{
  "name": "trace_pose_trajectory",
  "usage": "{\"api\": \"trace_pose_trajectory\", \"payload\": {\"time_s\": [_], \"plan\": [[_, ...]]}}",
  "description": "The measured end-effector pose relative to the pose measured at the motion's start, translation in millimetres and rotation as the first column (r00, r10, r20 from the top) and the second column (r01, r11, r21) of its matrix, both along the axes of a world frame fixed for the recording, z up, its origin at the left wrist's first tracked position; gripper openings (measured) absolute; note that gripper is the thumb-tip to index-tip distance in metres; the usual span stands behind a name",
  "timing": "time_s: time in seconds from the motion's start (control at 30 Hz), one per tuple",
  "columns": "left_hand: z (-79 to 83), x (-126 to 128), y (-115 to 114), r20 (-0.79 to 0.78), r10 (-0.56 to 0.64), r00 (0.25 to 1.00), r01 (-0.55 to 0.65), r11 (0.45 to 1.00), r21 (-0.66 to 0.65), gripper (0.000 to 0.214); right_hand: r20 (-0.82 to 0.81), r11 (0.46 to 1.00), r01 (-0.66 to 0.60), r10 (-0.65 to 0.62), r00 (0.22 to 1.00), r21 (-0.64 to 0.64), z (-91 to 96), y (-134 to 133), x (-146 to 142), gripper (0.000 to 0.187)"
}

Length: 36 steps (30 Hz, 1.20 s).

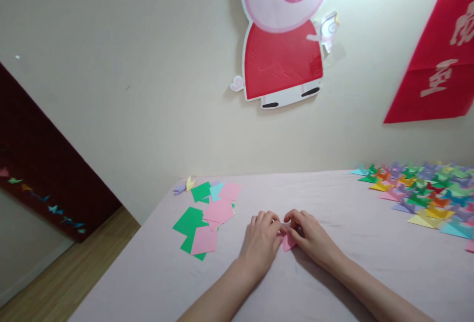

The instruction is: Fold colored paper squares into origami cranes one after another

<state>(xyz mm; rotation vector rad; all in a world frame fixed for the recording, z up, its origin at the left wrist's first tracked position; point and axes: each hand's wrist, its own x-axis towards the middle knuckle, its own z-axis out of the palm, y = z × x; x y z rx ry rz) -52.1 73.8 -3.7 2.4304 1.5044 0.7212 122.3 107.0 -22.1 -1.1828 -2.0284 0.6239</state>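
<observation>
Between my two hands is a small folded piece of pink paper [288,243], low over the pale tabletop. My left hand [262,234] grips its left edge with curled fingertips. From the other side my right hand [308,232] pinches it between thumb and fingers. Much of the paper is hidden by the fingers, so its exact fold cannot be made out. Left of my hands lie loose square sheets, among them a green sheet [189,221], a pink sheet [205,240] and a light blue sheet [217,191].
Many folded paper cranes [425,188] in mixed colours stand in rows at the right. A yellow folded piece [190,182] and a purple one [179,189] sit at the far left corner. The table [140,272] meets the wall behind, where a cartoon pig cutout [283,60] hangs.
</observation>
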Motion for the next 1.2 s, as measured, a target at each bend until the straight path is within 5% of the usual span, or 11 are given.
{"api": "trace_pose_trajectory", "payload": {"time_s": [0.13,0.27,0.43,0.63,0.9,1.2], "plan": [[5.0,-5,-19,-0.28,-0.158,0.947,0.186,0.98,0.077,0.019,0.047,0.997,-0.074,0.076,0.996,-0.032,3.3,0,9,0.015],[9.6,-14,-33,-0.383,-0.212,0.899,0.261,0.962,0.082,0.025,0.031,0.945,-0.315,0.319,0.947,-0.084,18.4,-3,29,0.019],[7.2,-19,-35,-0.353,-0.222,0.909,0.254,0.966,0.049,0.025,0.057,0.91,-0.404,0.41,0.91,-0.094,31.0,-15,45,0.016],[9.2,-23,-31,-0.377,-0.292,0.879,0.316,0.949,0.003,0.019,0.244,0.888,-0.457,0.432,0.868,0.053,27.9,-15,39,0.019],[6.3,-34,-28,-0.022,-0.297,0.954,0.293,0.949,-0.112,0.043,0.454,0.774,-0.567,0.413,0.789,0.282,18.4,-2,38,0.023],[7.0,-36,-26,-0.118,-0.36,0.925,0.347,0.93,-0.119,0.039,0.377,0.827,-0.532,0.44,0.815,0.184,19.8,1,36,0.02]]}}
